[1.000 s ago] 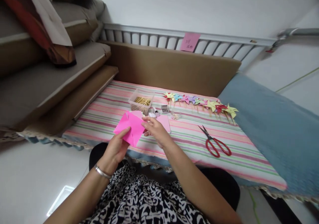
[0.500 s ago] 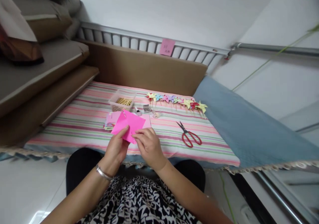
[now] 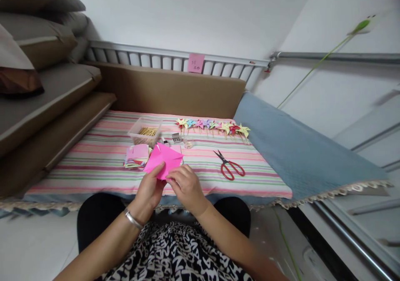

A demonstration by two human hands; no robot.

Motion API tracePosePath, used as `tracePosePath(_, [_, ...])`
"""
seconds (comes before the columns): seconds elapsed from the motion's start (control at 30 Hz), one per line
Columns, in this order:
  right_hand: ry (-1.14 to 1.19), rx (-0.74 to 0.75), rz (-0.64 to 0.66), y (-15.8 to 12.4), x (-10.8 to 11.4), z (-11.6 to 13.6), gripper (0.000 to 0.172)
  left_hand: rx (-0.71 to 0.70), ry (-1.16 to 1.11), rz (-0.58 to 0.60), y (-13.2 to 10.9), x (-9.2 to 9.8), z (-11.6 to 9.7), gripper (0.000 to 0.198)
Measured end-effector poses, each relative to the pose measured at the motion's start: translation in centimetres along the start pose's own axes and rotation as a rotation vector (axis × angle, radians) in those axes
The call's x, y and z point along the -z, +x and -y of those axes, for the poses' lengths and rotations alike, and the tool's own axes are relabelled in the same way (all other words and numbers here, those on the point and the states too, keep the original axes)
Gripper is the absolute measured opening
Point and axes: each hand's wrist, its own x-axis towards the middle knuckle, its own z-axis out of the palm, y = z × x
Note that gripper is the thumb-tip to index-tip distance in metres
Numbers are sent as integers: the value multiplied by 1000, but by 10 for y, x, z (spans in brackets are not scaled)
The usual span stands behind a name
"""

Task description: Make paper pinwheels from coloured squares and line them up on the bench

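Observation:
A bright pink square of paper [image 3: 167, 158], with slits running in from its corners, is held above the striped cloth's front part. My left hand [image 3: 152, 188] grips it from below left, thumb on its face. My right hand [image 3: 185, 185] pinches its lower right edge with thumb and fingertips. Just behind the paper, to its left, lies a stack of coloured paper squares [image 3: 137, 152]. Scissors with red handles [image 3: 229, 166] rest on the cloth to the right of my hands.
On the striped cloth [image 3: 103, 147] stands a clear box [image 3: 136, 138] of small sticks. Beside it are a small grey case [image 3: 176, 138] and a round clear container [image 3: 188, 144]. Paper pinwheels [image 3: 215, 125] line the back. Cushions [image 3: 53, 93] are stacked at left.
The view has shifted, so the table things appear further left. The pink paper has turned slightly, and more of the coloured stack shows. Both hands keep hold of the paper.

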Motion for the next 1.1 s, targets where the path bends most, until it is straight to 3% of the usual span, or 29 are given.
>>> tracePosePath(0.47, [145,-367,37,17,0,-2,9,-161,226,0,-1,10,7,23])
tracePosePath(1.1, [177,-498,33,20,-15,-7,5,-197,293,40,-6,16,-1,17])
